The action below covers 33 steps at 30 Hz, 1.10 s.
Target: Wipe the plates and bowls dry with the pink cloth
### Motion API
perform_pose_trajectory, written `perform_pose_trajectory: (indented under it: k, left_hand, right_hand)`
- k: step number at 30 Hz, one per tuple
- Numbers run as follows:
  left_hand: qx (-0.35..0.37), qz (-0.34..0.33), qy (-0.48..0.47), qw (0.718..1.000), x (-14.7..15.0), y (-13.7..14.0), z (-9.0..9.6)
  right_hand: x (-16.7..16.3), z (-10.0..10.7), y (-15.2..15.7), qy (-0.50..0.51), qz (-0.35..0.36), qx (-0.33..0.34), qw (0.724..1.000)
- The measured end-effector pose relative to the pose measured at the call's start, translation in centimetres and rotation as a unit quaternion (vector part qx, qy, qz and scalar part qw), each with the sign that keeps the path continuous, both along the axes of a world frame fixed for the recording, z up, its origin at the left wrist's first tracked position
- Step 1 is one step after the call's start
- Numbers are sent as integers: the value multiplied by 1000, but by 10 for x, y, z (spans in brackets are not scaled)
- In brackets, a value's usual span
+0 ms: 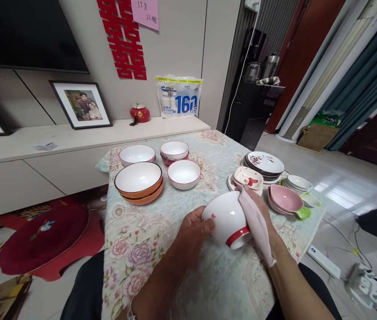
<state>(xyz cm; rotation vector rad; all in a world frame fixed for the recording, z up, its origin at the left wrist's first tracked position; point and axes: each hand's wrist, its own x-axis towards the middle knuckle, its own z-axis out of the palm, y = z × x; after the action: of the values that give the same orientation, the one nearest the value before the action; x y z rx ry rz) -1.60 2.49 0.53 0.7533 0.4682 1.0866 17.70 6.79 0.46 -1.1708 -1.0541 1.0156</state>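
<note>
A white bowl (pixel 226 217) with a red band round its foot is tipped on its side above the near part of the table. My left hand (pixel 195 231) grips its rim, thumb on the outer wall. On the opposite side my right hand (pixel 258 205) presses a pale pink cloth (pixel 254 222) against the bowl, its fingers partly hidden behind cloth and bowl. Just beyond stand small cream dishes (pixel 249 177) with a red pattern. Left of the bowl are a red-rimmed white bowl (pixel 184 174) and a stack of orange bowls (pixel 139 182).
On the flowered tablecloth (pixel 138 255) also stand dark-rimmed plates (pixel 266 162), pink leaf-handled bowls (pixel 286 198), small white-and-green bowls (pixel 299 183) and more red-rimmed bowls (pixel 137 154). Behind runs a low cabinet (pixel 125 133) with a cup bag (pixel 180 98). A red stool (pixel 46 235) is at the left.
</note>
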Motion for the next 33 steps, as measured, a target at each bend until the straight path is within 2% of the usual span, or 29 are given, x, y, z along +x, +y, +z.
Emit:
perform_pose_trajectory:
  k: [3,6,9,10,11,13,15,16,17,18,21,23,25,28,30,31,33]
  left_hand:
    - [-11,0,46,999,-3,2,-3]
    - [-18,-18,76,997,-5,3,-5]
    - [-18,3,79,997,-6,0,-3]
    - [-15,17,79,997,-6,-1,-2]
    - [-12,29,81,996,-6,-2,-2]
    - [-6,40,84,996,-6,-2,-1]
    - [-6,37,81,996,-5,-1,-1]
    - [-6,35,76,996,-4,-1,-1]
    - [-7,34,70,997,-3,0,-2]
    - [-8,37,61,997,-2,0,-2]
    - [-12,60,40,997,-1,-1,-2]
    - [-15,77,34,996,-1,-1,-1]
    - [-17,81,37,996,-1,0,-2]
    - [-6,76,53,996,-3,1,-6]
    - [15,70,69,995,-4,2,-8]
    - [23,65,79,994,-4,2,-8]
    - [29,51,95,994,-5,1,-8]
  right_hand:
    - [1,8,2,-3,40,-15,999]
    - [-1,13,-3,-39,70,-2,997]
    - [0,19,-7,-173,60,61,981]
    - [1,22,-8,-243,31,96,965]
    - [2,24,-9,-323,-18,136,936]
    - [4,28,-12,-450,-151,210,855]
    - [3,31,-16,-506,-253,265,781]
    - [0,33,-18,-512,-269,291,762]
    - [-3,33,-21,-510,-258,313,759]
    - [-7,34,-24,-499,-230,329,768]
    - [-26,34,-33,-445,-135,335,819]
    - [-40,32,-38,-432,-93,327,835]
    - [-51,32,-41,-454,-56,337,823]
    - [-55,34,-42,-492,10,367,789]
    - [-47,37,-38,-487,61,369,789]
    - [-42,39,-36,-470,83,357,803]
    - [-30,40,-31,-393,115,299,862]
